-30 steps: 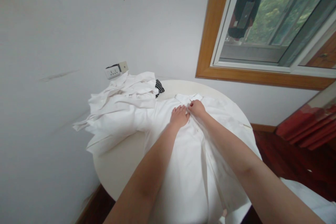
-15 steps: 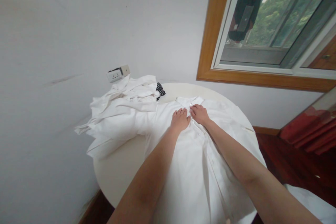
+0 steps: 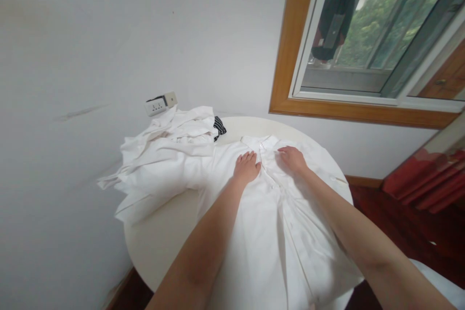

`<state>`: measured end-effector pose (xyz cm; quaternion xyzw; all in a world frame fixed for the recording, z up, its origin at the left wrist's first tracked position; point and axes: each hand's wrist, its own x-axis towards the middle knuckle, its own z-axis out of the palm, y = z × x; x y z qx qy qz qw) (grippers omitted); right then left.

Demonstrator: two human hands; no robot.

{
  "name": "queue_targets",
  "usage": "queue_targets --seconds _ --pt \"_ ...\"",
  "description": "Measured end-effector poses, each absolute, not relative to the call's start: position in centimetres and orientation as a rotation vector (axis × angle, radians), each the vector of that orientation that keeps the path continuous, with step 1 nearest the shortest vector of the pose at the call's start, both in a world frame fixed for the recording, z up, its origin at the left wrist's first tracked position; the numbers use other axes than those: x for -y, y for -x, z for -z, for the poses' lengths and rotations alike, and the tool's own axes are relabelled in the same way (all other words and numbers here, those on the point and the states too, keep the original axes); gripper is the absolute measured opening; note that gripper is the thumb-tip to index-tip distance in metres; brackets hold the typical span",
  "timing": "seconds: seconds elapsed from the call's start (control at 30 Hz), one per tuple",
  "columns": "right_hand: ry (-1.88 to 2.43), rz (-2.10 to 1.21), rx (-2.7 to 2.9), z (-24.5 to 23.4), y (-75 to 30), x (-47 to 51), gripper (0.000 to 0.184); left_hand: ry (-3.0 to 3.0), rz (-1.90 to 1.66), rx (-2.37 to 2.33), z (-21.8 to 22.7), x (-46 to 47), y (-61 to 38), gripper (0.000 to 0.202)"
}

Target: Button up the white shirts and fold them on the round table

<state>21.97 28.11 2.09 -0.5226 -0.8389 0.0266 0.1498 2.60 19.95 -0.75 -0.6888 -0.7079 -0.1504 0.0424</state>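
Note:
A white button-front shirt (image 3: 279,223) lies spread face up over a round white table (image 3: 160,237), collar at the far side. My left hand (image 3: 246,166) lies flat on the shirt's chest just left of the button line, fingers stretched out. My right hand (image 3: 292,159) rests flat on the chest to the right of the button line, below the collar, fingers extended. Neither hand holds anything.
A heap of crumpled white clothes (image 3: 163,155) with a black striped piece (image 3: 219,126) sits on the table's far left, against the wall. A wall socket (image 3: 160,103) is above it. A wood-framed window (image 3: 363,38) is at right, red fabric (image 3: 425,179) below it.
My right hand has slid to the right, away from my left hand and the button line, and now lies flat. My left hand has stayed almost in place.

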Motion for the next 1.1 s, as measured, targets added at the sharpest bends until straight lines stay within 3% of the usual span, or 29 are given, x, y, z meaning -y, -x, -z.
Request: queue_targets --seconds 0.2,0.63,0.87,1.1 --pt "1.728 -0.078 2.573 -0.4 -24.6 -27.5 0.070 2.142 0.420 2.181 0.5 -19.9 -2.5 0.051" --pt "1.666 -0.080 2.609 -0.6 -24.4 -28.8 0.072 1.980 0.454 2.107 -0.6 -17.7 -3.3 0.039" --pt "1.642 -0.037 2.591 -0.6 -24.4 -28.2 0.067 1.927 0.438 2.287 0.1 -15.7 -2.5 0.051" --pt "1.371 0.213 2.600 -2.7 -24.6 -25.6 0.040 2.112 0.397 2.224 0.0 -16.5 0.5 0.057"
